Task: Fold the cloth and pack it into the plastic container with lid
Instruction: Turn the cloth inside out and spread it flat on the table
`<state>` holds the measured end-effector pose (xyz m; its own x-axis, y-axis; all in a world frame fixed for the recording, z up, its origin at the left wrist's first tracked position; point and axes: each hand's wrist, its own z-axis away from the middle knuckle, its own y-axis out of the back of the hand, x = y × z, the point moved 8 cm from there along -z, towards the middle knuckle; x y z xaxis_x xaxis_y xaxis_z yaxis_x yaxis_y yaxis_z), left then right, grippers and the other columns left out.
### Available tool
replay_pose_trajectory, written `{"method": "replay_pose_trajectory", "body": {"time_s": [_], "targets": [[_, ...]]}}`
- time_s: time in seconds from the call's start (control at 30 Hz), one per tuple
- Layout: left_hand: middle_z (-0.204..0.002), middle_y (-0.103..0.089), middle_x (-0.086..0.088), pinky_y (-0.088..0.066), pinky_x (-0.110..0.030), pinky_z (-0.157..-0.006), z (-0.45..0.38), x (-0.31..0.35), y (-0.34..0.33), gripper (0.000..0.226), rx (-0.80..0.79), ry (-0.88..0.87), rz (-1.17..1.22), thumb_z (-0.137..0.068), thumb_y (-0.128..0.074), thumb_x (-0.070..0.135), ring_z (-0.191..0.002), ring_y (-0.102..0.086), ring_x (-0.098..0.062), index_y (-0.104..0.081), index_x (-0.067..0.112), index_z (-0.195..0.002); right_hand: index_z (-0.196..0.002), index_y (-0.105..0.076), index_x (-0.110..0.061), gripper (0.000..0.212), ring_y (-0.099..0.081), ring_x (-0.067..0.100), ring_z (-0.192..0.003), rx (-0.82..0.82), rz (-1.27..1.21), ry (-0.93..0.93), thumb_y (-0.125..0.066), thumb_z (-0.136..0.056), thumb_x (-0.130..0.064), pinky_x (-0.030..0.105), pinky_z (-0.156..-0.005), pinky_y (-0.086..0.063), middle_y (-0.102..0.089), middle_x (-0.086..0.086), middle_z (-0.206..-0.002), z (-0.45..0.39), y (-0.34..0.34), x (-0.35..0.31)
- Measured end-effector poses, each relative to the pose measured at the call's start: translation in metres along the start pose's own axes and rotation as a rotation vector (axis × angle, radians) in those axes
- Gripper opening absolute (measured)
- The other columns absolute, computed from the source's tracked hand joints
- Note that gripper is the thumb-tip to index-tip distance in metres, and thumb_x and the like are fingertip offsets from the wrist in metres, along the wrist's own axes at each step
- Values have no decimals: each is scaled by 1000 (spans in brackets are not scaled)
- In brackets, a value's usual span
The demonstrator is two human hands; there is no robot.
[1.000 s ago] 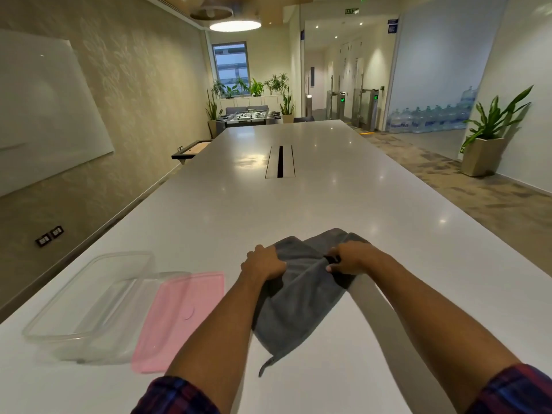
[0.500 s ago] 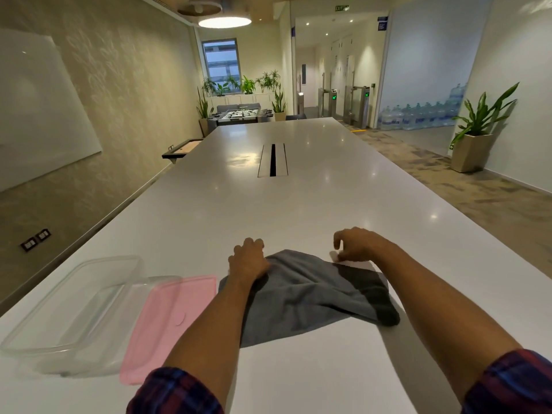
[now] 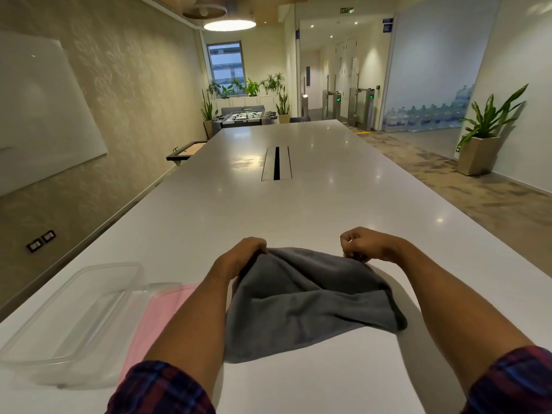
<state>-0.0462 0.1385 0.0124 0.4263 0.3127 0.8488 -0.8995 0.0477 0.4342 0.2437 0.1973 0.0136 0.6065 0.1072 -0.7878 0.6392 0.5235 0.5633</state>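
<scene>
Cloth [image 3: 301,303], grey and soft, sits at the near centre of the long white table [image 3: 298,210], bunched and partly doubled over on itself. Over at nine o'clock from it, the clear plastic container [image 3: 71,321] lies open-topped near the table's left edge, and the pink lid [image 3: 152,324] rests just beside it on the right, one edge tucked under the left forearm, which crosses over it. Left hand [image 3: 242,255] at eleven o'clock of the cloth, fingers curled down and pinching the far left corner. Right hand [image 3: 367,245] at one o'clock, fingers curled tight, gripping the far right corner, the fabric sagging between the two grips. Plaid sleeves [image 3: 161,389] are pushed up on both arms. Farther up the table at twelve o'clock, a slotted cable hatch [image 3: 277,167]. Beyond it, a foosball table [image 3: 243,116]. Off at two o'clock stands a potted plant [image 3: 481,144] on the carpet.
</scene>
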Motion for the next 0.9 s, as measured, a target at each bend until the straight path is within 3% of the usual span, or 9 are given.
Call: {"method": "replay_pose_trajectory", "body": {"time_s": [0.07,0.13,0.2,0.3,0.37,0.5,0.67,0.77,0.9], "targets": [[-90,-61,-12,-45,-39,-79,-1,-7,-4,29,-99,84,55,-61,-60,35,-87,-54,-28,-61,11,-78,-87,-64,-9,10,-57,18,-59,-37,-101,-31,-68,-93,-15,29,-58,-54,-65,9,-72,0,1,3],[-97,-64,-11,-46,-39,-83,-2,-6,-4,33,-124,98,100,-58,-63,35,-91,-56,-28,-66,13,-82,-109,-66,-7,40,-61,20,-62,-92,-118,-91,-77,-88,-39,30,-60,-55,-71,13,-82,-2,-5,8],[-98,-66,-12,-48,-40,-85,-2,0,-8,32,-156,70,178,-56,-67,31,-92,-58,-29,-70,11,-82,-113,-73,-17,48,-62,23,-74,-169,14,-112,-79,-81,-52,31,-69,-55,-73,13,-95,-3,-17,9],[-105,-69,-16,-51,-40,-90,-5,4,-15,51,-252,34,254,-53,-73,27,-98,-61,-31,-73,4,-100,-104,-79,-24,40,-62,19,-83,-240,182,-39,-85,-74,-49,30,-71,-51,-74,15,-108,-6,-35,4],[-106,-69,-16,-52,-39,-90,-4,6,-25,59,-366,25,277,-54,-76,26,-98,-61,-31,-71,3,-108,-102,-78,-20,37,-64,16,-86,-194,157,38,-86,-75,-44,29,-72,-51,-74,13,-109,-10,-39,-8],[-75,-59,-7,-51,-30,-68,9,24,-47,20,-596,-48,352,-61,-74,21,-71,-56,-18,-64,9,-74,-132,-59,-19,56,-66,22,-116,-137,-161,213,-81,-82,-24,35,-98,-55,-65,4,-130,-17,-46,-46],[-69,-61,-1,-50,-28,-70,15,47,-49,10,-550,-158,353,-62,-73,26,-69,-57,-14,-70,17,-63,-121,-64,-11,47,-63,33,-116,-196,-224,315,-79,-77,-19,45,-105,-52,-67,14,-122,-25,-59,-82],[-65,-61,3,-49,-26,-71,17,58,-45,13,-542,-216,283,-65,-71,32,-66,-57,-11,-70,21,-59,-120,-62,-13,49,-64,34,-112,-209,-241,265,-80,-74,-19,48,-105,-51,-69,14,-117,-29,-63,-82],[-58,-46,-4,-43,-21,-57,10,60,-32,27,-528,-275,326,-71,-70,29,-57,-40,-14,-54,9,-62,-125,-59,-12,57,-69,36,-108,-271,-236,190,-84,-75,-18,42,-96,-58,-74,16,-115,-32,-66,-75]]}}
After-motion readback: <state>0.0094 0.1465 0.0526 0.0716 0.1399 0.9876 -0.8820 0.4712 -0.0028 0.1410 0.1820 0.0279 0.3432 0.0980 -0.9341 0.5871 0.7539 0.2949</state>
